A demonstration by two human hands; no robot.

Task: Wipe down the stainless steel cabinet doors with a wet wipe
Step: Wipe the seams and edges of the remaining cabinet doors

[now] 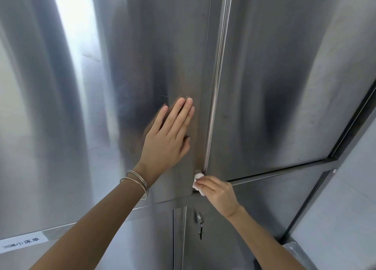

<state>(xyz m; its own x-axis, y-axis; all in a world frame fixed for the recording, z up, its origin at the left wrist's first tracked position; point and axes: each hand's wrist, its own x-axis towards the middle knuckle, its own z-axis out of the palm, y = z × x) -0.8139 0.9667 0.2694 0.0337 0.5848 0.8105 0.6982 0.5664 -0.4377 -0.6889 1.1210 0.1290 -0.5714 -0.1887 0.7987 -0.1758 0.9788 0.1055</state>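
Observation:
Two tall stainless steel cabinet doors fill the view, the left door [81,106] and the right door [284,86], meeting at a vertical seam. My left hand [168,135] lies flat with straight fingers on the left door, just left of the seam; thin bangles circle its wrist. My right hand [219,194] pinches a crumpled white wet wipe [198,180] against the bottom corner of the left door's inner edge, where the seam ends.
Below the upper doors sit lower cabinet doors [203,239] with a lock and hanging key [200,225]. A white label with printed characters [22,243] is stuck at the lower left. A grey wall [345,208] borders the cabinet's right side.

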